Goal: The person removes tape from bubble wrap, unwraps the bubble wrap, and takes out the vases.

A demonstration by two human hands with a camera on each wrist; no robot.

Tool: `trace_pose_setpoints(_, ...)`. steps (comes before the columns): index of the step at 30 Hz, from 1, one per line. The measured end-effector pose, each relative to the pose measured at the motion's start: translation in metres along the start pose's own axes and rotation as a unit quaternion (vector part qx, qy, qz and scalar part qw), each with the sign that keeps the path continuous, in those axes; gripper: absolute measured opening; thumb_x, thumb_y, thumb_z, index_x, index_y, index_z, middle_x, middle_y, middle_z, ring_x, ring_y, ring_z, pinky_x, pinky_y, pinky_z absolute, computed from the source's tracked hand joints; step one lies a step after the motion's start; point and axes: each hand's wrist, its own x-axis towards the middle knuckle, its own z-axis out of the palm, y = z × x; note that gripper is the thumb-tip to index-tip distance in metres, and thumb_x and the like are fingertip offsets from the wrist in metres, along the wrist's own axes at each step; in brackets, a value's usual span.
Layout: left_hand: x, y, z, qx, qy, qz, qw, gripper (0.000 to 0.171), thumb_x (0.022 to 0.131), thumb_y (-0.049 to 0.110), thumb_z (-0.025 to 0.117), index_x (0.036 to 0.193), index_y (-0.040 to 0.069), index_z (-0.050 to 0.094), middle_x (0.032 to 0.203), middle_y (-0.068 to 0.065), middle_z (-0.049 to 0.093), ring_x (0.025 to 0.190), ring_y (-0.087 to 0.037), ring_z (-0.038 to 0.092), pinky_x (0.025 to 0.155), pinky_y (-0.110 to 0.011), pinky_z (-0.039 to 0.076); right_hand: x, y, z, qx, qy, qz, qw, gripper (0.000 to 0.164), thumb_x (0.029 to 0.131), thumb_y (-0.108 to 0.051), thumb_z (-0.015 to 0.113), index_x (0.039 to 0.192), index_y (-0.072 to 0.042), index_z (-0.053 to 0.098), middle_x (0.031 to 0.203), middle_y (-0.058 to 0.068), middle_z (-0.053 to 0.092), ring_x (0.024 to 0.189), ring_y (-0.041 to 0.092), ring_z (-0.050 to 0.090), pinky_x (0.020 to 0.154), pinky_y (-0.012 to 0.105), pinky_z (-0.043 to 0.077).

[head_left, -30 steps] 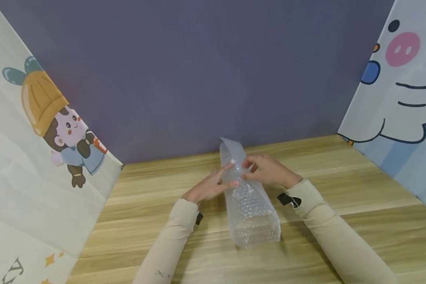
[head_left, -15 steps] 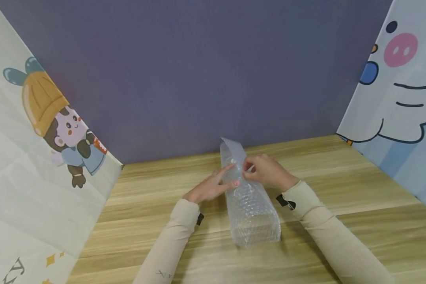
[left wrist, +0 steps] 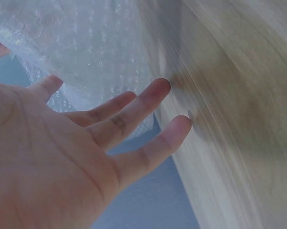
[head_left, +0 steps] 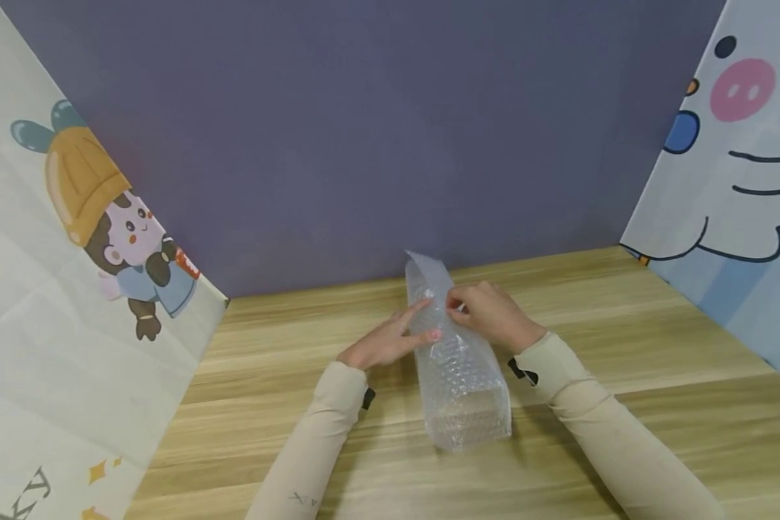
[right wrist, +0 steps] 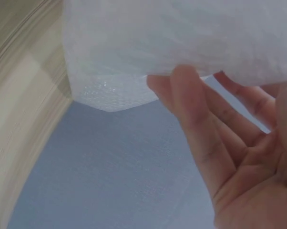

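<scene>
A long bundle of clear bubble wrap (head_left: pixel 463 368) lies on the table, its near end around a pale, box-like thing (head_left: pixel 471 412) that is blurred by the wrap. My left hand (head_left: pixel 385 344) lies over its left side, fingers spread and fairly straight, index finger and thumb touching the top. In the left wrist view, the other fingers (left wrist: pixel 142 102) extend beside the wrap. From the right, my right hand (head_left: pixel 494 315) pinches the wrap's edge between thumb and curled fingers. The right wrist view has these fingertips (right wrist: pixel 185 78) right at the lower edge of the wrap.
The wood-grain table (head_left: pixel 286 347) runs back to a plain purple-grey panel (head_left: pixel 364 144). Cartoon-printed panels flank it, a white left panel (head_left: pixel 26 303) and a white and blue right panel (head_left: pixel 754 217). The wrap's far end stands up close to the back panel.
My right hand's fingers have curled and drawn together at the wrap's right edge, the wrist shifting slightly left. My left hand stays on the wrap. The head view has shifted slightly.
</scene>
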Motion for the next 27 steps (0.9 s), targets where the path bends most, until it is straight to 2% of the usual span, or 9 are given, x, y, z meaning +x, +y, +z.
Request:
trace_pose_setpoints(7, 0.001, 0.0, -0.001, -0.005, -0.005, -0.009, 0.9999, 0.087, 0.089, 0.085, 0.044, 0.161, 0.051, 0.01, 0.174, 0.005, 0.006, 0.16, -0.038, 0.008, 0.121, -0.073, 0.017, 0.001, 0.0, 0.002, -0.025, 0.016, -0.016, 0.999, 0.004, 0.093, -0.011, 0.072, 0.089, -0.01, 0.073, 0.087, 0.005, 0.078, 0.077, 0.02, 0.075, 0.07, 0.034, 0.063)
trace_pose_setpoints(15, 0.002, -0.001, 0.001, -0.007, -0.009, -0.008, 0.9999, 0.086, 0.089, 0.084, 0.045, 0.161, 0.052, 0.01, 0.174, 0.006, 0.007, 0.16, -0.036, 0.009, 0.122, -0.072, 0.017, -0.001, 0.003, 0.002, -0.021, 0.021, -0.018, 0.999, 0.005, 0.094, -0.01, 0.071, 0.091, -0.008, 0.074, 0.087, 0.007, 0.078, 0.077, 0.02, 0.075, 0.071, 0.034, 0.064)
trace_pose_setpoints(27, 0.003, 0.001, 0.002, -0.016, -0.013, -0.012, 0.9997, 0.084, 0.089, 0.084, 0.045, 0.159, 0.055, 0.009, 0.174, 0.011, 0.006, 0.159, -0.035, 0.01, 0.123, -0.071, 0.017, -0.002, 0.013, -0.004, 0.057, -0.01, 0.022, 0.998, 0.007, 0.097, -0.011, 0.068, 0.095, -0.008, 0.074, 0.094, 0.008, 0.077, 0.088, 0.023, 0.077, 0.078, 0.035, 0.064)
